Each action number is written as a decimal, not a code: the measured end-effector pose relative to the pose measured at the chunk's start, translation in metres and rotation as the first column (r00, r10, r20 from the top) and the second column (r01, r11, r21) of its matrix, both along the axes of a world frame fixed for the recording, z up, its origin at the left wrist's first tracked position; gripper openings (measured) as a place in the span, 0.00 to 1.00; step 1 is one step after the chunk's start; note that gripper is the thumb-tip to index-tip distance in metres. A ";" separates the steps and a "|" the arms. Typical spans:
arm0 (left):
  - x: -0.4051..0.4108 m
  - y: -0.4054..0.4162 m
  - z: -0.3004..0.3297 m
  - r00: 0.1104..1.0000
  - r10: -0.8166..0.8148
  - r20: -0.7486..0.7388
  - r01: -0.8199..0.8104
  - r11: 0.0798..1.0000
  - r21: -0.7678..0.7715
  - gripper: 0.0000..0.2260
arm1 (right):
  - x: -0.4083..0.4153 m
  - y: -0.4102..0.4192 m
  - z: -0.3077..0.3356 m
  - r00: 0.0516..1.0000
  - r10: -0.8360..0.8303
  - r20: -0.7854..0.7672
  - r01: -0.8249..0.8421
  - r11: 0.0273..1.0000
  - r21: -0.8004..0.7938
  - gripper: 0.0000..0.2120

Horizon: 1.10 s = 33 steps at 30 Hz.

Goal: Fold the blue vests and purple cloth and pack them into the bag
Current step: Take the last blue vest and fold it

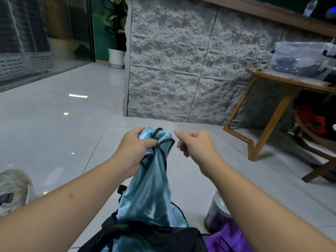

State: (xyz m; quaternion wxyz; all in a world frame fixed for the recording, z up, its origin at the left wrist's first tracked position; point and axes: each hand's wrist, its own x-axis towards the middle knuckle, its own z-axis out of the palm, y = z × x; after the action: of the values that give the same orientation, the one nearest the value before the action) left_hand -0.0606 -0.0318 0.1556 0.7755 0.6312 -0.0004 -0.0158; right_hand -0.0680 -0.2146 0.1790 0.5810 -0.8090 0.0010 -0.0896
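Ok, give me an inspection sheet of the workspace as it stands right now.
Surface: glossy pale tiled floor.
Job's things: blue vest held up, lower end at the black bag; purple cloth beside the bag, unfolded.
Clutter: bottle; shoe.
Grippers: left hand grips the vest's top; right hand curled, holding nothing.
Cables: nothing seen.
Surroundings: textured grey wall; wooden table carrying a clear box; potted plant.
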 end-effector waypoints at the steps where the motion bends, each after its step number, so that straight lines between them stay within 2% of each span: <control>1: 0.002 0.001 -0.001 0.999 0.031 0.007 -0.031 0.999 0.014 0.10 | -0.004 0.001 -0.004 0.998 0.029 -0.049 -0.028 0.999 0.016 0.22; 3: 0.005 0.000 -0.002 0.998 0.064 0.029 -0.065 0.997 0.046 0.10 | -0.010 0.007 -0.012 0.990 0.111 -0.089 -0.108 0.993 0.041 0.22; 5: 0.004 -0.004 -0.003 0.997 0.060 0.058 -0.064 0.996 0.067 0.09 | -0.013 0.015 -0.018 0.986 0.154 -0.062 -0.150 0.987 0.064 0.17; 10: 0.001 -0.008 -0.005 0.994 0.030 0.109 -0.038 0.997 0.072 0.10 | -0.011 0.027 -0.019 0.998 0.065 0.006 -0.065 0.969 0.238 0.07; 12: 0.000 -0.005 -0.003 0.996 -0.009 0.085 0.005 0.999 0.045 0.11 | -0.010 0.027 -0.014 0.997 0.071 0.004 -0.069 0.947 0.312 0.04; 15: 0.005 0.010 0.006 0.996 -0.092 0.014 0.092 0.993 -0.068 0.11 | -0.004 0.018 0.001 0.999 0.049 0.022 -0.054 0.904 0.425 0.04; 17: 0.012 0.025 0.017 0.996 -0.095 0.001 0.094 0.991 -0.095 0.11 | 0.002 0.005 0.014 0.998 -0.010 0.059 -0.018 0.887 0.461 0.05; 21: 0.021 0.049 0.044 0.998 -0.040 0.046 0.045 0.991 -0.128 0.20 | 0.006 -0.014 0.043 0.995 -0.041 0.093 -0.009 0.876 0.483 0.04; 25: 0.033 0.069 0.083 0.991 0.019 0.134 0.000 0.989 -0.146 0.14 | 0.017 -0.025 0.082 0.991 -0.062 0.122 -0.008 0.866 0.501 0.03; 27: 0.042 0.080 0.101 0.980 0.069 0.189 -0.053 0.994 -0.092 0.11 | 0.022 -0.030 0.102 0.988 -0.078 0.136 -0.002 0.861 0.509 0.04; 30: 0.056 0.098 0.121 0.952 0.210 0.224 -0.218 0.976 0.011 0.17 | 0.027 -0.039 0.124 0.985 -0.094 0.145 0.000 0.841 0.541 0.10; 33: 0.065 0.112 0.133 0.923 0.317 0.220 -0.345 0.933 0.100 0.20 | 0.034 -0.041 0.135 0.990 -0.124 0.071 0.069 0.849 0.523 0.07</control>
State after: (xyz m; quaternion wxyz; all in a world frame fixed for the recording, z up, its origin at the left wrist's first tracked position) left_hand 0.0046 0.0800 0.2882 0.7177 0.6723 0.0293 0.1792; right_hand -0.0340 -0.2558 0.3141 0.7716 -0.6155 0.0362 -0.1565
